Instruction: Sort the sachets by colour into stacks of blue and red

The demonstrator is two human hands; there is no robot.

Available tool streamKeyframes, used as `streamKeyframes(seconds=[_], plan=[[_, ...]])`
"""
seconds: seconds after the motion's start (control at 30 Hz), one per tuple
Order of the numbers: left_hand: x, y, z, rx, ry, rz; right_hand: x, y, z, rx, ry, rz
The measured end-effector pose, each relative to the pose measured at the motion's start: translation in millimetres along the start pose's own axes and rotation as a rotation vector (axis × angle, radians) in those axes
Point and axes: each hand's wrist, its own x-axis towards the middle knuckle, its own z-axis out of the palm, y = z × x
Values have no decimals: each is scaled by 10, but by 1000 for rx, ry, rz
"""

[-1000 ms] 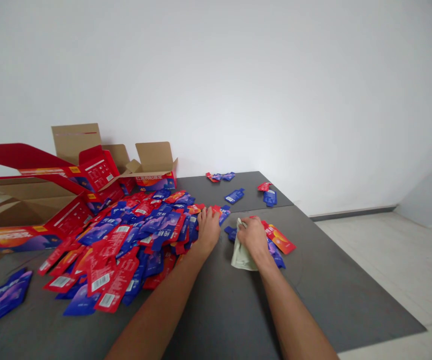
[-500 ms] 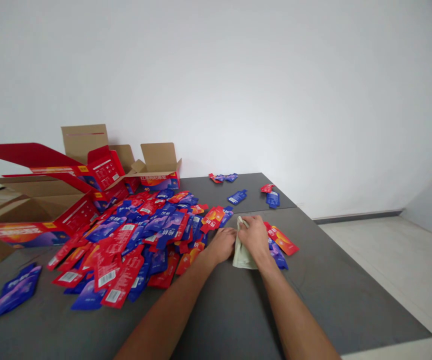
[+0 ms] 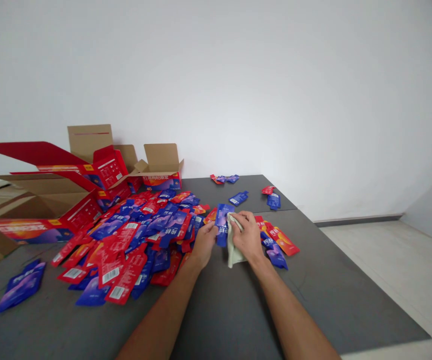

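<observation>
Between thumb and fingers, my left hand (image 3: 204,245) grips a blue pouch (image 3: 222,225) by its left edge, raised a little over the table. My right hand (image 3: 248,237) is closed on a pale cloth (image 3: 234,252), which touches the right side of that pouch. To the left of my hands spreads a big heap of red and blue pouches (image 3: 126,245). A few more, a red pouch (image 3: 281,240) and a blue pouch (image 3: 275,252) among them, lie just right of my right hand.
Open red cardboard boxes (image 3: 84,212) stand at the left, and a smaller open box (image 3: 161,181) behind the heap. Loose pouches (image 3: 238,198) lie toward the back of the grey table (image 3: 336,295). One blue pair (image 3: 21,285) sits at the front left. A white wall rises behind.
A blue pouch now shows in my left hand, which has moved slightly left. The cloth in my right hand has shifted a little left, against the pouch.
</observation>
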Motion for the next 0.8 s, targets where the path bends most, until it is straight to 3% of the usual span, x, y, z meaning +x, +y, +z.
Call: streamKeyframes(seconds=[0.1, 0.27, 0.33, 0.5, 0.6, 0.7, 0.8], plan=[[-109, 105, -19, -160, -85, -66, -98, -24, 118, 33, -146, -43], [-165, 179, -110, -192, -114, -21, -221, -111, 255, 67, -368, -153], [-160, 181, -161, -161, -154, -13, -224, -110, 268, 57, -348, -141], [-186, 172, -199, -37, -243, -51, -125, 13, 185, -14, -108, -42], [-211, 147, -175, -3, -278, -98, -73, 70, 122, -60, -33, -7], [-205, 110, -174, 11, -272, -77, -81, 37, 113, -64, -79, -16], [-168, 92, -206, -4, -216, 1, -143, -56, 165, -17, -209, -84]])
